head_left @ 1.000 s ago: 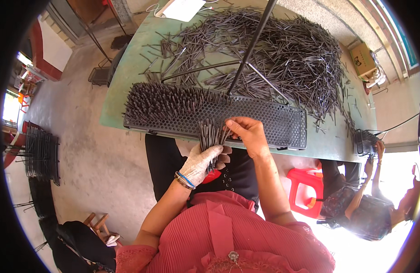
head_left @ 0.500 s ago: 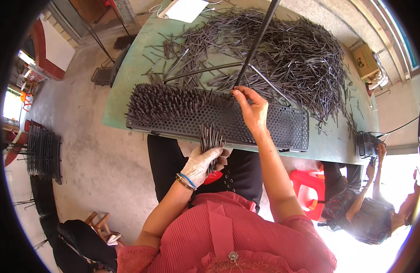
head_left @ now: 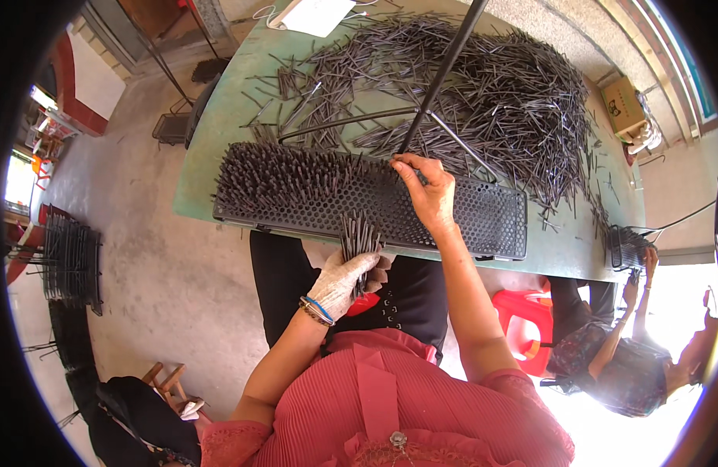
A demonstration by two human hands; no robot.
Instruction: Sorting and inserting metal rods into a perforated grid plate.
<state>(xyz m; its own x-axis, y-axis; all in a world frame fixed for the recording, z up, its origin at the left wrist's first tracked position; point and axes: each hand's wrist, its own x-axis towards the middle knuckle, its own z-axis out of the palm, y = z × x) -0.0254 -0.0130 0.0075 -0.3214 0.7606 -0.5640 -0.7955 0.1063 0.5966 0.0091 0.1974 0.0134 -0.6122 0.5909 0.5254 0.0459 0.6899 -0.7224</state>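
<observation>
A long black rack point(head_left: 468, 214) with a grid of round holes lies along the table's near edge. Its left part bristles with upright thin dark sticks point(head_left: 277, 175); rows of bare holes show on the right. My left hand point(head_left: 345, 279), in a pale glove, grips a bundle of dark sticks point(head_left: 360, 237) upright just in front of the rack. Bare and pinched, my right hand point(head_left: 430, 194) is over the rack's middle, its fingertips at the edge of the filled rows. Whatever is between those fingertips is too small to make out.
Behind the rack, a large heap of loose dark sticks point(head_left: 522, 109) covers much of the green table point(head_left: 199, 183). A black pole point(head_left: 444, 74) with spreading legs rises over the rack. At right, another person point(head_left: 616, 362) works at a small black rack point(head_left: 628, 247) near a red stool point(head_left: 525, 327).
My right hand has shifted slightly left and down along the edge of the filled rows. My left hand still holds the bundle in nearly the same place.
</observation>
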